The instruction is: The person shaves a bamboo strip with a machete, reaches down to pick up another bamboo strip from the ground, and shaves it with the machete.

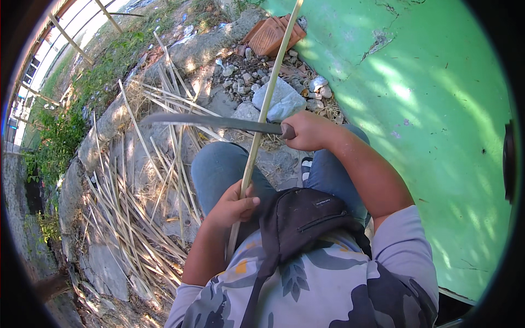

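Note:
My left hand [234, 206] is closed around the lower part of a long, pale strip of split bamboo [268, 98]. The strip slants up and away from my lap, past the top edge of the view. In my right hand [309, 131] is the handle of a machete [219, 121]. Its long dark blade points left and crosses the strip above my left hand; whether the two touch I cannot tell. The blade's far end is slightly blurred.
Many pale strips [128, 218] lie in a loose pile on the ground at my left. Ahead are a whitish stone block [280, 99], gravel [240, 82] and orange clay tiles [272, 36]. A green wall [426, 120] rises close on my right. Green plants [61, 139] grow at far left.

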The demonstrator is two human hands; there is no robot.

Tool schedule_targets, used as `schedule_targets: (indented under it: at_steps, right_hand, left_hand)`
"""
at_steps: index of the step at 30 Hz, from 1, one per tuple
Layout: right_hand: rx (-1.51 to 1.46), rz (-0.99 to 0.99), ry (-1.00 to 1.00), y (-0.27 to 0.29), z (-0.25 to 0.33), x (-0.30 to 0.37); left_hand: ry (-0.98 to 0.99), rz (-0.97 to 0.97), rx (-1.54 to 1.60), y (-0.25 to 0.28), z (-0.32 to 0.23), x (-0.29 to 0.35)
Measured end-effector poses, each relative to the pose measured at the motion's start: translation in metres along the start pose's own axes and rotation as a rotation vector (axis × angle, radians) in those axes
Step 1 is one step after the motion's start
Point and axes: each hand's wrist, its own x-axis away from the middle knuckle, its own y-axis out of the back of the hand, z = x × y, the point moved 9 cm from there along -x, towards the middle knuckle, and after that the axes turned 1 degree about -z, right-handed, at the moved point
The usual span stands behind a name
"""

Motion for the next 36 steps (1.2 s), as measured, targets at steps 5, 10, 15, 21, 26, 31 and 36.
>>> schedule_targets:
  at_steps: [5, 10, 15, 21, 26, 31, 36]
  right_hand:
    - [0.203, 0.049, 0.023, 0.006, -0.020, -0.007]
    - [0.135, 0.035, -0.116, 0.008, -0.019, -0.012]
    - [0.238, -0.005, 0.047, 0.002, 0.009, -0.001]
    - [0.142, -0.092, -0.050, 0.024, -0.029, -0.015]
    - [0.086, -0.088, 0.019, 0.014, 0.003, -0.006]
    - [0.196, -0.014, -0.153, 0.024, -0.038, -0.019]
    - [0.111, -0.167, -0.084, 0.032, -0.027, -0.017]
  left_hand:
    - [-0.030, -0.043, -0.186, -0.015, -0.013, -0.006]
    - [-0.026, 0.005, 0.014, 0.000, -0.004, -0.005]
    - [-0.053, -0.033, -0.049, -0.001, -0.004, -0.002]
    - [-0.068, -0.031, -0.136, -0.001, -0.007, -0.007]
    - [-0.049, -0.046, -0.049, 0.001, -0.005, 0.000]
    - [-0.078, -0.027, -0.214, -0.011, -0.009, -0.005]
    - [-0.037, 0.044, -0.055, -0.002, -0.004, -0.005]
